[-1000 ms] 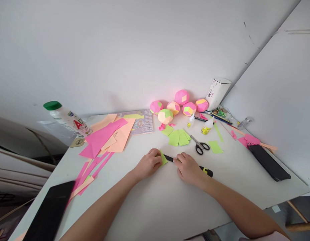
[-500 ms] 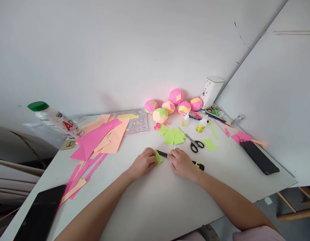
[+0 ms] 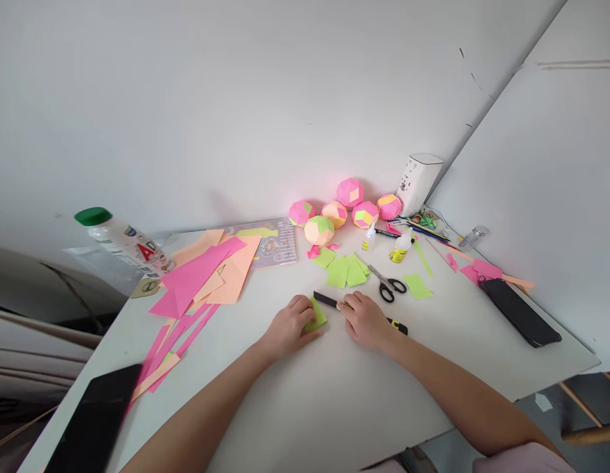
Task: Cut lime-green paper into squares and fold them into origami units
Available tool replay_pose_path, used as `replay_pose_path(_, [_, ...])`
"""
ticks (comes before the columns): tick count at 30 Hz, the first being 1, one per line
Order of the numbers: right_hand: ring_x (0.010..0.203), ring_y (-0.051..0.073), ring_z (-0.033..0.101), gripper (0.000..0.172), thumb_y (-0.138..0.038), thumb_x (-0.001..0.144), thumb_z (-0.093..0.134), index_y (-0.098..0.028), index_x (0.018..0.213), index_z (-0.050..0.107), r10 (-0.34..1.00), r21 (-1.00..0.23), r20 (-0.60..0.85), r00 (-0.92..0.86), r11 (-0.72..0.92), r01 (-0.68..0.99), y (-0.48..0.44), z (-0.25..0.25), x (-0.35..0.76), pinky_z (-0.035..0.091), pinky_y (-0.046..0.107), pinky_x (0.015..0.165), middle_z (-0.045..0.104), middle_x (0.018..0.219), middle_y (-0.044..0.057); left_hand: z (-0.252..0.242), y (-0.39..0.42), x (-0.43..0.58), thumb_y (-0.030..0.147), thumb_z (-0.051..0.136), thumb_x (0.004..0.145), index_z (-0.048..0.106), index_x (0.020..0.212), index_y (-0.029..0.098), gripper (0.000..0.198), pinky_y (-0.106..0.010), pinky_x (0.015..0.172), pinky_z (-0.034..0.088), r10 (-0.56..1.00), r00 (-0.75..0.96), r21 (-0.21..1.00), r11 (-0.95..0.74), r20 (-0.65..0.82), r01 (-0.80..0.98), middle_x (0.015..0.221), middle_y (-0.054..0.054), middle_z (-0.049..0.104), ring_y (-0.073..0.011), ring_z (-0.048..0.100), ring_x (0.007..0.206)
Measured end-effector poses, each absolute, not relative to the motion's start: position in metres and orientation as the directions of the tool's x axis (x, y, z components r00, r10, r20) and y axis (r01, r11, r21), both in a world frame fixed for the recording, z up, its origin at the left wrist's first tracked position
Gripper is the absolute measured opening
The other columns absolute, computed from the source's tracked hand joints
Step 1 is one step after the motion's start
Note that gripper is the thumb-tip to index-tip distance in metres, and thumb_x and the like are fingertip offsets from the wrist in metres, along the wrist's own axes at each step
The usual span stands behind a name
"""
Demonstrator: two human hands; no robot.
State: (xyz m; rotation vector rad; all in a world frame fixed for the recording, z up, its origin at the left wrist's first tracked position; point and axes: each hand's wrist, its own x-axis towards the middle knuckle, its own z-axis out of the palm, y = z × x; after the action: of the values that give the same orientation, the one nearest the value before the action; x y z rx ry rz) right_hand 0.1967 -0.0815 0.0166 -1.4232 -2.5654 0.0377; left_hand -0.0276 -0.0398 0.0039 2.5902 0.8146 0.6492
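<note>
My left hand is closed on a small piece of green paper, keeping it down on the white table with the thumb along its near side. In my right hand is a box cutter, its dark blade pointing left toward the paper's upper edge. The cutter's black and yellow handle end shows behind the wrist. Whether the blade touches the paper, I cannot tell. Beyond both hands lie several green paper pieces, with black-handled scissors to their right.
Several pink, peach and green paper balls stand by the wall. Two glue bottles are in front of them. Pink and peach sheets, a white bottle with green cap and a black tablet occupy the left; a black case lies right.
The view has shifted slightly, moving the scene a little right. My left thumb has stretched out along the near side of the green paper. Both hands keep their holds.
</note>
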Motion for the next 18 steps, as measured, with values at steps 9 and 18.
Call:
replay_pose_path(9, [0.085,0.025,0.046,0.039,-0.005,0.076,0.044,-0.008,0.114,0.057,0.798,-0.104,0.248,-0.550,0.586,0.803,-0.091,0.014,0.222,0.044,0.039,0.072,0.057,0.096,0.014,-0.006,-0.039,-0.027,0.027,0.068,0.073,0.051,0.090,0.020,0.025,-0.036,0.075,0.052,0.685,0.628,0.492,-0.718,0.369,0.493,0.104,-0.009,0.052,-0.0234,0.051,0.098])
replay_pose_path(18, [0.086,0.025,0.048,0.042,-0.002,0.072,0.046,-0.011,0.110,0.058,0.802,-0.138,0.137,-0.581,0.596,0.791,-0.096,0.029,0.232,0.043,0.038,0.074,0.057,0.095,0.013,-0.008,-0.037,-0.028,0.014,0.047,0.081,0.043,0.086,0.021,0.010,-0.034,0.074,0.050,0.713,0.572,0.588,-0.683,0.407,0.433,0.097,-0.007,0.057,-0.0190,0.056,0.091])
